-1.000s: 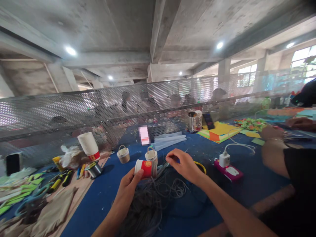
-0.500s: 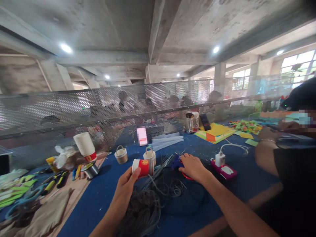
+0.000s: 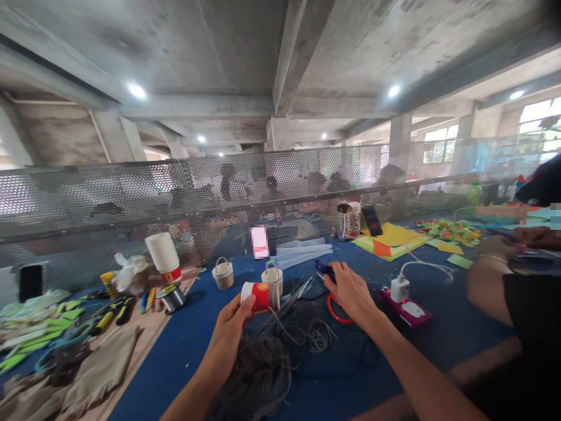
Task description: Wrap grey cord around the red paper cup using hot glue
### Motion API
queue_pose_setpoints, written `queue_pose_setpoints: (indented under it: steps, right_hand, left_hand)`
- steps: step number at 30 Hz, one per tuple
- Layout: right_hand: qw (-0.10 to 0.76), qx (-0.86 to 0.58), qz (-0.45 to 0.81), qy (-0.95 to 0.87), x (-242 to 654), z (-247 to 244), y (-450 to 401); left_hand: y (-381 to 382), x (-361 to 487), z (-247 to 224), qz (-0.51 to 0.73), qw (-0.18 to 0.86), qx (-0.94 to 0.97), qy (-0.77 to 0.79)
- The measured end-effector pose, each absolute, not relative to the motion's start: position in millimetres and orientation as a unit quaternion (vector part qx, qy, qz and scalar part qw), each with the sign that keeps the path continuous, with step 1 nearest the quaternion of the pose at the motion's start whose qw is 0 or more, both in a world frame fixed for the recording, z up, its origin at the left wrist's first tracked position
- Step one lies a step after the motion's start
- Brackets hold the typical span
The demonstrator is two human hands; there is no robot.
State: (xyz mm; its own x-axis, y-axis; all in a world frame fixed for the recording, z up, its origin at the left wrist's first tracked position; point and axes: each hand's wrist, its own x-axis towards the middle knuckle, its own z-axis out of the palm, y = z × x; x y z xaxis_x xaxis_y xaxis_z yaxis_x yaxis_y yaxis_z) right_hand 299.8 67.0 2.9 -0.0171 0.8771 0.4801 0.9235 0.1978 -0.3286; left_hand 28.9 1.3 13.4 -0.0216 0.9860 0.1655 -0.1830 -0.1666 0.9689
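A white and red paper cup (image 3: 258, 296) lies sideways in my left hand (image 3: 234, 324), its fingers closed round the base end. Grey cord is wound about the cup's right end and trails down to a tangled grey cord bundle (image 3: 258, 371). My right hand (image 3: 348, 286) is closed on a dark blue tool (image 3: 324, 268), lifted slightly over the table; the fingers hide much of it, so its kind is unclear. Below that hand sits a red ring-shaped thing (image 3: 338, 310). Behind the cup stand two small handled baskets, one left (image 3: 223, 275) and one partly covered (image 3: 274, 276).
A stack of paper cups (image 3: 162, 254), a wire spool (image 3: 172, 297), pliers (image 3: 125, 310) and gloves (image 3: 103, 365) lie left. Rightward are a purple power strip (image 3: 409, 313) with a charger and yellow paper (image 3: 394, 235). A co-worker's arm (image 3: 491, 286) rests at far right.
My right hand has raised the dark blue tool off the table, uncovering the red ring. My left hand still holds the cup. The whole view has shifted slightly.
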Motion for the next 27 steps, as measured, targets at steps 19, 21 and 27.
queue_pose_setpoints:
  steps: [19,21,27]
  right_hand:
    - [0.446,-0.325,0.429,-0.715,260.9,1.1,27.7]
    - [0.440,-0.309,0.430,-0.725,260.3,0.9,26.3]
    - [0.434,-0.278,0.406,-0.755,260.5,6.3,23.5]
  left_hand:
    - [8.2,28.8,10.3,0.627,0.506,0.436,0.401]
    - [9.5,27.0,8.1,0.626,0.496,0.448,0.402]
    - [8.2,26.3,9.8,0.618,0.474,0.447,0.439]
